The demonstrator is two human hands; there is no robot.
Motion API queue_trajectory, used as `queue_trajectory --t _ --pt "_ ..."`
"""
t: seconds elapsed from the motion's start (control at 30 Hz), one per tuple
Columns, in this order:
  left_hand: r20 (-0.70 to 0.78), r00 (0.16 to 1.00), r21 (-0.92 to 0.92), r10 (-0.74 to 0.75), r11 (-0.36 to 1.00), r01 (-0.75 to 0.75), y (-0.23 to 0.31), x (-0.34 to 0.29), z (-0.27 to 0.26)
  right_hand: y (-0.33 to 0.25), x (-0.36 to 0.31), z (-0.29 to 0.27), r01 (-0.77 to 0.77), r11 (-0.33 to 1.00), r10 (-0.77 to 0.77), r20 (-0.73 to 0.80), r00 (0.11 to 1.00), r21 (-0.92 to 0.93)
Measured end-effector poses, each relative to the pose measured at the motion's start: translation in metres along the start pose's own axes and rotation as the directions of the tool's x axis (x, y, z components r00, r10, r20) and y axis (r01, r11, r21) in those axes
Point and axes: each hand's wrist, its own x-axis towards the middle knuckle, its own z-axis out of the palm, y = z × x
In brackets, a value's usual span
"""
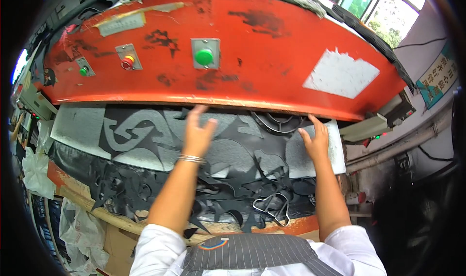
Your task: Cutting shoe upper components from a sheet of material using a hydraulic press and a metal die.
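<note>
Both of my arms reach forward to the lower edge of a red press head (272, 43). My left hand (198, 133) is open, fingers stretched up to that edge and thumb apart, above a dark sheet with cut-out shapes (141, 130). To the right, my right hand (316, 138) is also open, its fingertips at the edge and its thumb apart. Between the hands a dark, ring-shaped cutting die (277, 125) lies partly under the press head. The whitish cutting board (77, 125) shows beneath the sheet. I see nothing held in either hand.
Black scraps (225, 188) pile along the near side, with a silver outline cutting die (273, 208) on them. The press front carries a green button (203, 57) and a red knob (127, 61). Plastic bags (39, 174) hang at the left; a pipe (393, 152) runs at the right.
</note>
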Motion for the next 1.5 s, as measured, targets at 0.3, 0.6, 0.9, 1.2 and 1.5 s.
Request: queue_trajectory --t 0.3,0.6,0.9,1.2,1.5 --pt "-0.628 0.712 0.649 0.313 0.716 0.257 -0.105 0.163 -0.398 -0.263 0.078 0.041 0.221 0.832 -0.220 -0.063 0.974 0.509" --pt "-0.192 0.980 0.466 0.058 0.884 0.039 -0.030 0.017 -0.415 -0.268 -0.002 0.037 0.197 0.853 -0.313 0.171 0.934 0.484" --pt "0.315 0.948 0.440 -0.050 0.892 -0.099 0.046 -0.185 -0.155 -0.171 -0.211 -0.053 0.239 0.925 -0.379 0.682 0.625 0.295" --pt "0.326 0.920 0.586 -0.218 0.810 -0.016 0.003 -0.185 -0.127 -0.185 -0.202 -0.031 0.213 0.954 -0.297 0.608 0.736 0.209" --pt "-0.031 0.964 0.158 -0.264 0.951 0.265 0.018 -0.206 -0.143 -0.142 -0.120 -0.035 -0.047 0.807 -0.519 0.744 0.421 0.589"
